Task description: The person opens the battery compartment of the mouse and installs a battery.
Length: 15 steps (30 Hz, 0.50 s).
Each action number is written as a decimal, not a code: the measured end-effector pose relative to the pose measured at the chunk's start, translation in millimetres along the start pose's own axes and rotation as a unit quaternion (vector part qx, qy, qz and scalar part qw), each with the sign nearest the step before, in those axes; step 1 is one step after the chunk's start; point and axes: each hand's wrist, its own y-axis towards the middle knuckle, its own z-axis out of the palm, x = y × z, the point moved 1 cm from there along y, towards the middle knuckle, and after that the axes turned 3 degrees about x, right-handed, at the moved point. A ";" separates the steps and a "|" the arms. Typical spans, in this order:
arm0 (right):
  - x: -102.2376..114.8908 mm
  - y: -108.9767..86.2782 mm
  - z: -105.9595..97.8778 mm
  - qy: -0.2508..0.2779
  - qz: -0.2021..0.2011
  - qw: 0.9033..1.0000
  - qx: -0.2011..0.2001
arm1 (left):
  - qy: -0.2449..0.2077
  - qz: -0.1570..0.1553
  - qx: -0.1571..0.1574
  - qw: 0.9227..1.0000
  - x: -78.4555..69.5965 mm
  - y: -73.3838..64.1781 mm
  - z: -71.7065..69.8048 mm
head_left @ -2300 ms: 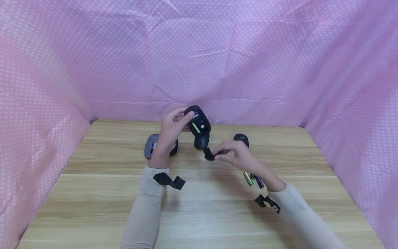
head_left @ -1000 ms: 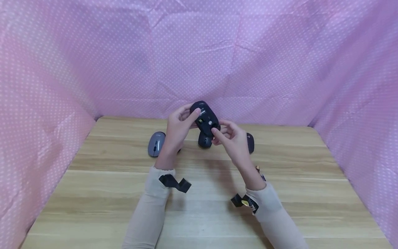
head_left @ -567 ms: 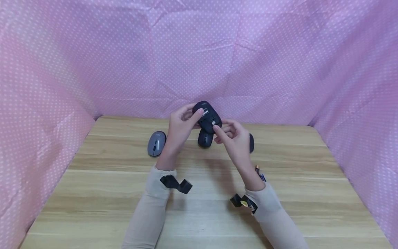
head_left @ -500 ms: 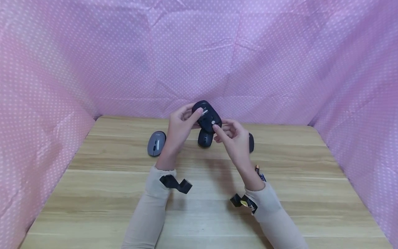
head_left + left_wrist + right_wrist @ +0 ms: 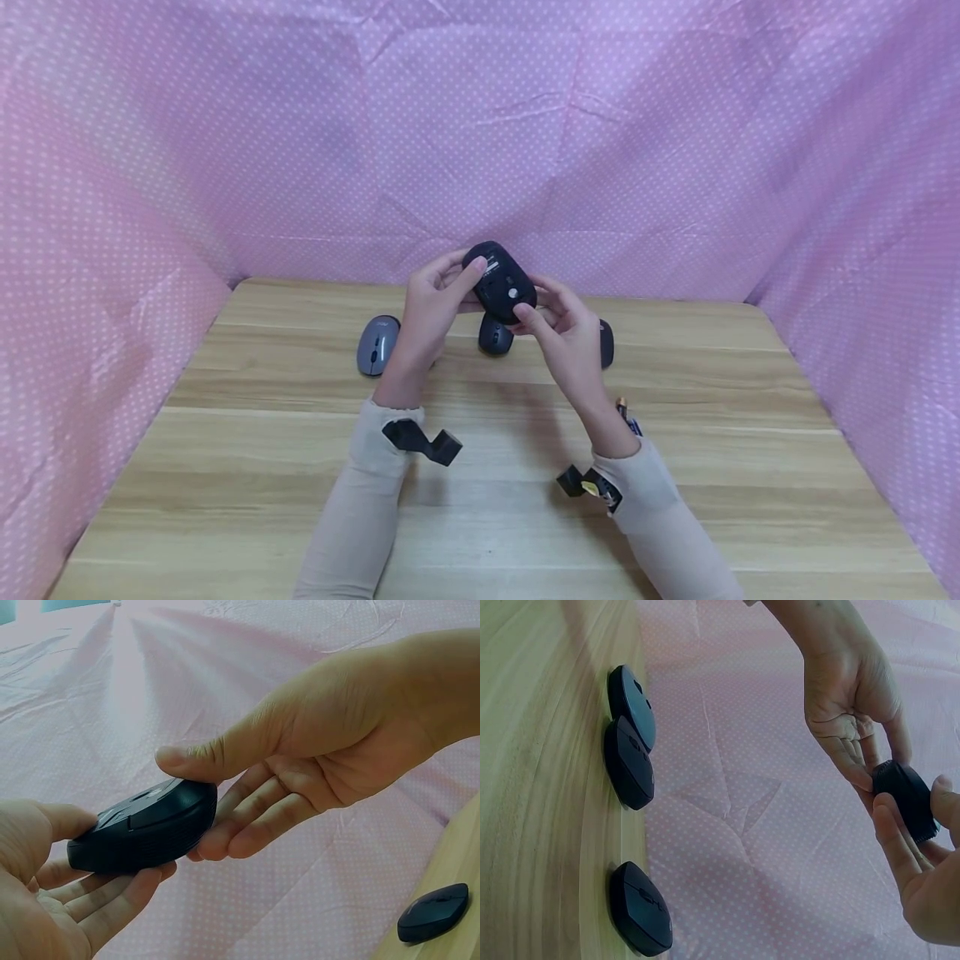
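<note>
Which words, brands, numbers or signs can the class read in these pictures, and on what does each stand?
None reads clearly.
Black rounded computer mouse, held underside up: print by its white label, too small.
Grey oval computer mouse: pale logo, too blurred.
Dark oval computer mouse at far right, partly hidden: any mark too small.

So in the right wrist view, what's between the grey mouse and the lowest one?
Right wrist view: a black mouse beside the grey mouse, then bare table up to the lowest mouse.
</note>
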 end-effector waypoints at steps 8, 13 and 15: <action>0.1 -0.8 1.3 -0.006 -0.014 1.000 -0.011 | -0.003 0.011 0.010 1.000 1.2 1.1 0.6; -1.1 -0.2 1.4 -0.012 -0.020 1.000 -0.016 | 0.002 0.020 0.013 1.000 1.7 1.1 0.0; -1.3 0.0 1.5 -0.011 -0.020 1.000 -0.015 | 0.003 0.020 0.012 1.000 1.6 0.9 -0.2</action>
